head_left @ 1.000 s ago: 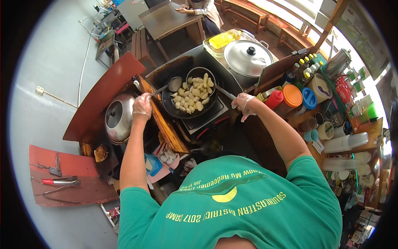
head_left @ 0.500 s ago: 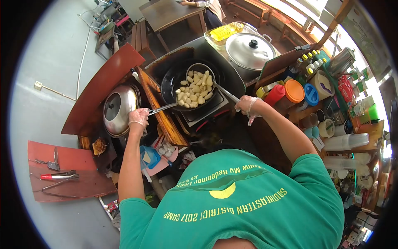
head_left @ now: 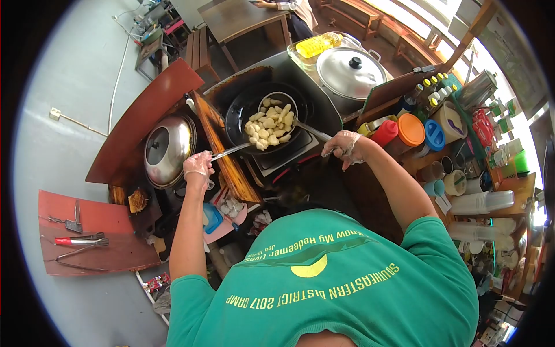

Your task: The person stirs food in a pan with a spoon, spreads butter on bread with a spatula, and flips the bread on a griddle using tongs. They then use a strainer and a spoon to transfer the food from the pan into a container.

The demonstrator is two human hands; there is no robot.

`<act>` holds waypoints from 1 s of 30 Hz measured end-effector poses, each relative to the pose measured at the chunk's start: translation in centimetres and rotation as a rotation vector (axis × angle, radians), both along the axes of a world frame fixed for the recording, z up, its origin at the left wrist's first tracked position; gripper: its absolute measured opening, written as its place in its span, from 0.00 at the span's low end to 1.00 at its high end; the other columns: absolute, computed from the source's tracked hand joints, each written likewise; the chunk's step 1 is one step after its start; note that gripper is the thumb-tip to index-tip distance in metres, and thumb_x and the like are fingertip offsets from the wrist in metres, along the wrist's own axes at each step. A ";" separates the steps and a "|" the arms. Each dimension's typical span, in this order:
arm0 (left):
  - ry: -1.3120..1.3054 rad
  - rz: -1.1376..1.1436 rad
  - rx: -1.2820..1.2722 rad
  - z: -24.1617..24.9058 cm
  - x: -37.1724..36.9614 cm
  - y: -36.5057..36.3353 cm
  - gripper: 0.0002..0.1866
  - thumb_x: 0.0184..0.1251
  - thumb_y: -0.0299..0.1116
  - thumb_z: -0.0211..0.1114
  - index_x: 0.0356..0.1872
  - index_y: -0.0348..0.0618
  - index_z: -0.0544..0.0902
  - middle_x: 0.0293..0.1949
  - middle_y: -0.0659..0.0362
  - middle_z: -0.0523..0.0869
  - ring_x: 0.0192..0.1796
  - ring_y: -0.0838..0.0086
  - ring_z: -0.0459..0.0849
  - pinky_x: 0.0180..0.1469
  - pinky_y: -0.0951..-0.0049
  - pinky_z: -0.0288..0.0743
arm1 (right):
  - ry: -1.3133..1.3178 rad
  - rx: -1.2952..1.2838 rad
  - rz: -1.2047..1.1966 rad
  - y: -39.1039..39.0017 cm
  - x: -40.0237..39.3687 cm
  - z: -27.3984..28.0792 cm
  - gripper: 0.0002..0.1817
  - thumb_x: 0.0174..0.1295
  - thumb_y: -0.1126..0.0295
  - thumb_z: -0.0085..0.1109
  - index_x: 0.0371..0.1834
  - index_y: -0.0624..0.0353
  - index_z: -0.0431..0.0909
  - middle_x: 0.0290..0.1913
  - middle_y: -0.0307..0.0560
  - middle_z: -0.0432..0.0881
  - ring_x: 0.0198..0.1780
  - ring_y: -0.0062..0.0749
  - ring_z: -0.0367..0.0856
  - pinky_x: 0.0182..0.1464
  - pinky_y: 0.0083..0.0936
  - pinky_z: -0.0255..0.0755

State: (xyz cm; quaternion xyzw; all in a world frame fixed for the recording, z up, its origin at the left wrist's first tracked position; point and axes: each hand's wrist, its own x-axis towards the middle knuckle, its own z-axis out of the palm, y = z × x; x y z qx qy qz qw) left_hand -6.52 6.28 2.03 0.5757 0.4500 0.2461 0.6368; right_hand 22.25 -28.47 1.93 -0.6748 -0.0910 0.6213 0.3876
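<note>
A black wok (head_left: 236, 118) sits on the stove, with several pale food pieces (head_left: 269, 122) heaped in and around a round metal strainer (head_left: 291, 97). My left hand (head_left: 198, 166), in a clear plastic glove, is closed round the handle of a metal spatula (head_left: 231, 151), whose far end reaches the food at the wok's near edge. On the right, my right hand (head_left: 344, 147), also gloved, grips the strainer's long handle (head_left: 312, 130). The spatula's blade is hidden by the food.
A lidded steel wok (head_left: 167, 151) stands left beyond a wooden board (head_left: 222, 153). Back right are a large lidded pot (head_left: 351, 72) and an oil bottle (head_left: 319, 44). Bottles and an orange-lidded tub (head_left: 411, 129) line the right side. A person (head_left: 300, 14) is at the far table (head_left: 240, 20).
Both hands have shifted slightly, the left one rightward and the right one leftward. The strainer has moved a little left, and the food has slid lower and clumped toward the wok's near side.
</note>
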 end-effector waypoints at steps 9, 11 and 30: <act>-0.047 -0.008 0.105 1.5 1.2 0.6 0.06 0.67 0.30 0.63 0.37 0.38 0.81 0.26 0.62 0.81 0.21 0.81 0.75 0.18 0.79 0.69 | 0.108 0.017 -0.100 0.3 -0.2 0.4 0.10 0.57 0.66 0.59 0.39 0.58 0.83 0.13 0.31 0.67 0.12 0.22 0.64 0.28 0.34 0.77; -0.052 -0.015 0.112 1.7 1.7 0.7 0.08 0.68 0.31 0.62 0.39 0.36 0.83 0.27 0.62 0.81 0.22 0.81 0.75 0.19 0.79 0.70 | 0.119 0.025 -0.113 0.3 -0.3 0.6 0.10 0.58 0.66 0.59 0.39 0.57 0.83 0.12 0.30 0.67 0.12 0.21 0.64 0.26 0.32 0.75; 0.380 -0.232 1.393 3.1 3.0 0.6 0.13 0.73 0.36 0.55 0.44 0.38 0.84 0.39 0.43 0.86 0.43 0.48 0.85 0.46 0.55 0.78 | 0.578 0.284 -0.322 -0.4 -1.3 -2.2 0.05 0.64 0.71 0.54 0.39 0.57 0.78 0.11 0.22 0.56 0.10 0.14 0.51 0.18 0.21 0.59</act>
